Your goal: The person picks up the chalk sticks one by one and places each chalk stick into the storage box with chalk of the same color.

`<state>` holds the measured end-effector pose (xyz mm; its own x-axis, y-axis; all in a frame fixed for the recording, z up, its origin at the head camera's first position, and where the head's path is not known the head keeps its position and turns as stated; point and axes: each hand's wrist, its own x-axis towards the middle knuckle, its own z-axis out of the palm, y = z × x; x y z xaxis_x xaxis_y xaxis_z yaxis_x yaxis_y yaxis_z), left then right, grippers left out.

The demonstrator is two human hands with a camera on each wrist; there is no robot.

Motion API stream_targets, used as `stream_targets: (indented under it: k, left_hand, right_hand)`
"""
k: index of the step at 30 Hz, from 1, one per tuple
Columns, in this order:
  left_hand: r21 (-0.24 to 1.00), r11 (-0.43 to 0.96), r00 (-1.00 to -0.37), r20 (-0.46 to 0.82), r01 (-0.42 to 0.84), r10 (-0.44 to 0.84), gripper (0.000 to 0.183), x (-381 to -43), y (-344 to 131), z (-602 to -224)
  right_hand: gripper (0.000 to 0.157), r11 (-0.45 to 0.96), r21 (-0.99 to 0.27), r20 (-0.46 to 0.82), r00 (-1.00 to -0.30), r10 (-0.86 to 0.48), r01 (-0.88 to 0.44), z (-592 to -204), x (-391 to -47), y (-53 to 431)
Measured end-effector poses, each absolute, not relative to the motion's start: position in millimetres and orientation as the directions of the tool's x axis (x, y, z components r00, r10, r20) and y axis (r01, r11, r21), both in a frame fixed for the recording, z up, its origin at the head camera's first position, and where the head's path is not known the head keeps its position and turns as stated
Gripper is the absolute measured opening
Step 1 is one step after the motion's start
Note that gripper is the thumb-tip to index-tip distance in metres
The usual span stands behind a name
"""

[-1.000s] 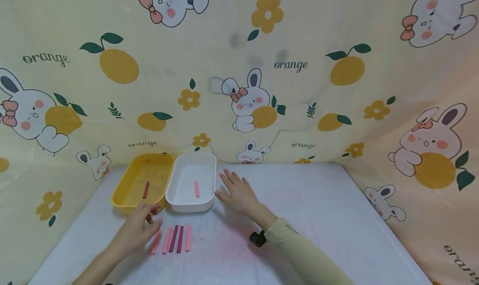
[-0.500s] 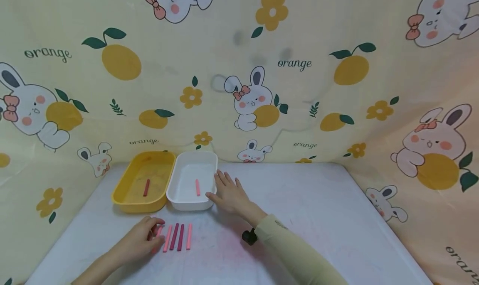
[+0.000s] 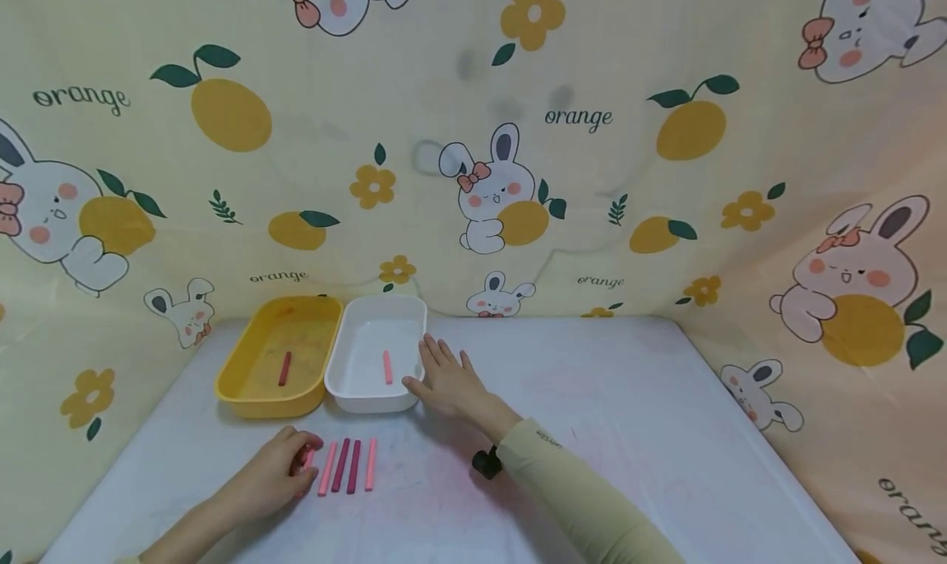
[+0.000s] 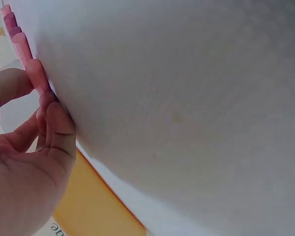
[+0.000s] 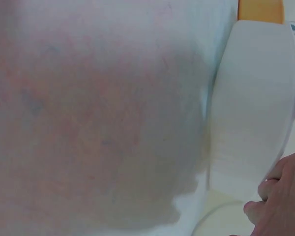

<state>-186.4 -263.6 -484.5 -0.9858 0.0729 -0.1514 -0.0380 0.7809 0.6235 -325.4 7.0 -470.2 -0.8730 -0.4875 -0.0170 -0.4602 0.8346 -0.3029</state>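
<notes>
My left hand [image 3: 275, 475] pinches a light pink crayon-like stick [image 4: 37, 76] between thumb and fingers, at the left end of a row on the table. Beside it lie a pink stick [image 3: 327, 468], two dark magenta sticks [image 3: 340, 465] and another pink stick [image 3: 371, 465]. My right hand [image 3: 455, 387] rests against the right side of the white tray [image 3: 373, 402], fingers extended and thumb at the rim. One pink stick [image 3: 387, 367] lies in that tray. In the yellow tray [image 3: 270, 404] lies one dark red stick [image 3: 284, 368].
The two trays stand side by side at the back left of the white-covered table [image 3: 592, 432], which has faint pink smudges. A printed rabbit-and-orange cloth [image 3: 414, 95] hangs behind. A black wrist camera [image 3: 487, 464] sits on the right wrist.
My left hand has come down from near the yellow tray and taken hold of the leftmost pink stick. My right hand has moved left, onto the white tray's side.
</notes>
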Motion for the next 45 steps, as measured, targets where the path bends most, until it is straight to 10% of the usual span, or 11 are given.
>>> stream_targets:
  k: [36, 45]
  left_hand:
    - [0.738, 0.669, -0.987, -0.156, -0.090, 0.039, 0.050, -188.7, -270.0, -480.3]
    - [0.800, 0.598, -0.998, 0.009, 0.042, 0.058, 0.049, -194.4, -274.0, -459.8]
  right_hand:
    - [0.080, 0.837, -0.274, -0.024, -0.867, -0.498, -0.474, -467.7, -321.2, 6.2]
    - [0.080, 0.832, -0.283, -0.017, -0.865, -0.502, -0.477, -468.1, -320.4, 7.2]
